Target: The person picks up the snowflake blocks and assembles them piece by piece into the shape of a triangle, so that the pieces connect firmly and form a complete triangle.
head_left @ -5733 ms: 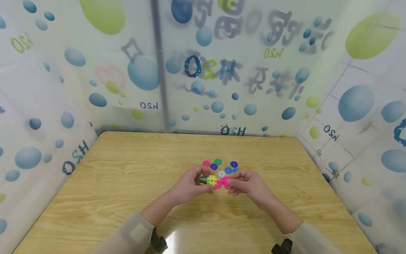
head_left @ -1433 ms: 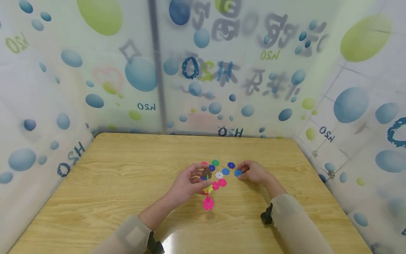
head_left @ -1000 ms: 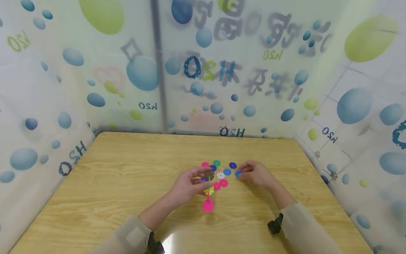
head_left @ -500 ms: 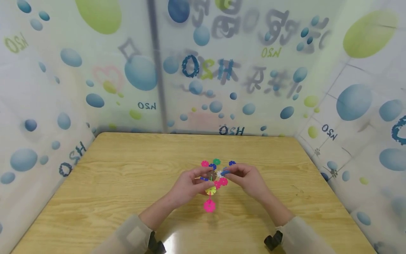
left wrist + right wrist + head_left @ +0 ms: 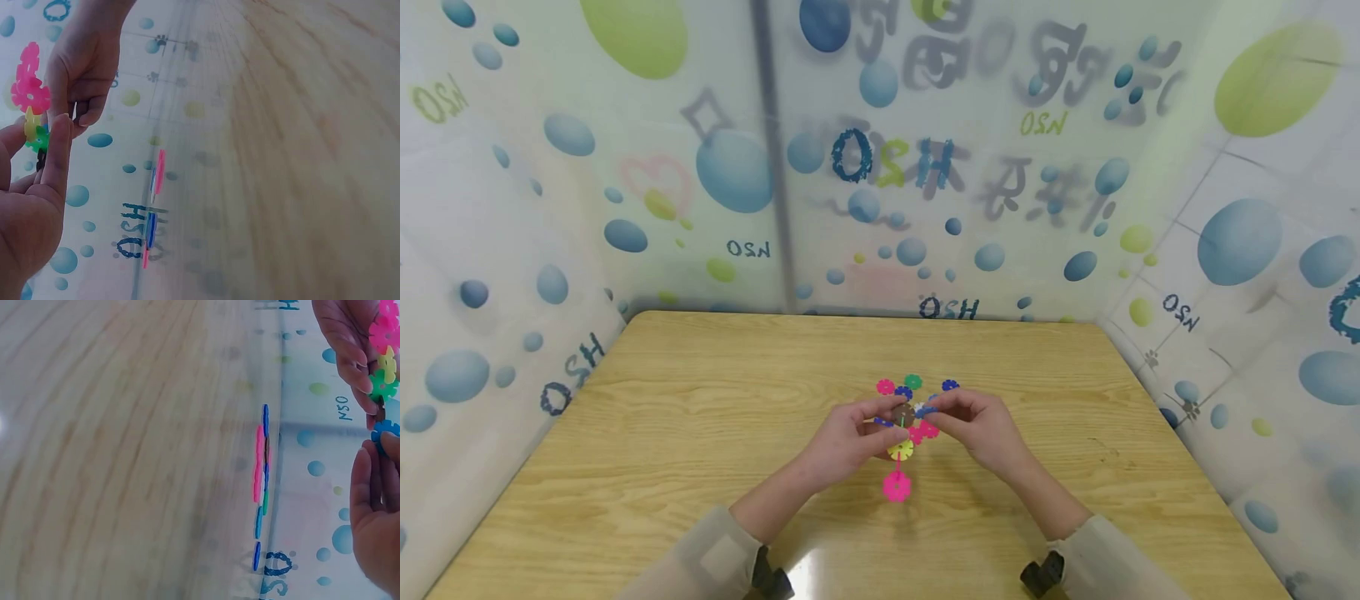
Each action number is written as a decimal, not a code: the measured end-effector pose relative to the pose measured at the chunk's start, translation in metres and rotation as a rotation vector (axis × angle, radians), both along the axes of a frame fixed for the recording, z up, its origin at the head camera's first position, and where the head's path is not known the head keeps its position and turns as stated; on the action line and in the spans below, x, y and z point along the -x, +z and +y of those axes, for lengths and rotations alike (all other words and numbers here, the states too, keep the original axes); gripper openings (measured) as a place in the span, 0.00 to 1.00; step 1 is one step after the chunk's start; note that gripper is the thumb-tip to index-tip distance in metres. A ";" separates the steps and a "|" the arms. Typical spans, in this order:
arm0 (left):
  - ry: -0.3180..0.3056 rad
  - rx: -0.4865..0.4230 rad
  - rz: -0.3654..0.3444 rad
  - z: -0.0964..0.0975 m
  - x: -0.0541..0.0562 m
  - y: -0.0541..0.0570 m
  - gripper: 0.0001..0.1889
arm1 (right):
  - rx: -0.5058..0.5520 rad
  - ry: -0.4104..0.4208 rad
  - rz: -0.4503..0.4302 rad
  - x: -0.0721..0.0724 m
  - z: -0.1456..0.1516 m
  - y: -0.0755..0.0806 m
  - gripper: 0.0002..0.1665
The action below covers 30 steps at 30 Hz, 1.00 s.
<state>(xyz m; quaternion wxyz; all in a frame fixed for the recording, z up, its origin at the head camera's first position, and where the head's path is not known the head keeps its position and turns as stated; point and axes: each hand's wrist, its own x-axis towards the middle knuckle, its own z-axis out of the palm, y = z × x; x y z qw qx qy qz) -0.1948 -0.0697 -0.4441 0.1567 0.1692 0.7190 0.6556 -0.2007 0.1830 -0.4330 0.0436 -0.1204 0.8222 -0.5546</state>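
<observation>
My left hand [image 5: 838, 442] pinches a chain of interlocking snowflake discs. A pink disc [image 5: 897, 487] hangs at its near end, then a yellow disc [image 5: 900, 450], a green disc [image 5: 382, 386] and a brown disc [image 5: 901, 414]. The left wrist view also shows a second pink piece [image 5: 29, 59] beyond the larger one. Between thumb and fingers my right hand [image 5: 992, 433] pinches a blue disc [image 5: 383, 432] close beside the brown end of the chain. Whether blue and brown touch is hard to tell, as fingers partly cover both.
Loose discs lie flat on the wooden table [image 5: 737, 375] under and behind the hands: a green one [image 5: 913, 382], a pink one [image 5: 886, 387], a dark blue one [image 5: 951, 385] and several others, some partly covered. Patterned curtains [image 5: 880, 208] enclose the table's back and sides.
Earlier both hands were at the chain. The right hand then reached right, took the blue disc off the table and brought it left to the brown disc. The left hand stayed nearly still.
</observation>
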 end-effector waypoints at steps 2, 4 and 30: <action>-0.003 -0.004 -0.001 0.000 0.000 0.000 0.28 | 0.002 -0.016 0.005 -0.001 -0.001 0.000 0.07; -0.006 -0.005 -0.001 0.000 0.000 0.000 0.28 | 0.010 -0.031 0.010 -0.002 -0.003 0.000 0.07; 0.007 0.007 -0.002 -0.001 0.001 0.006 0.26 | 0.031 -0.056 0.017 -0.002 -0.005 0.002 0.05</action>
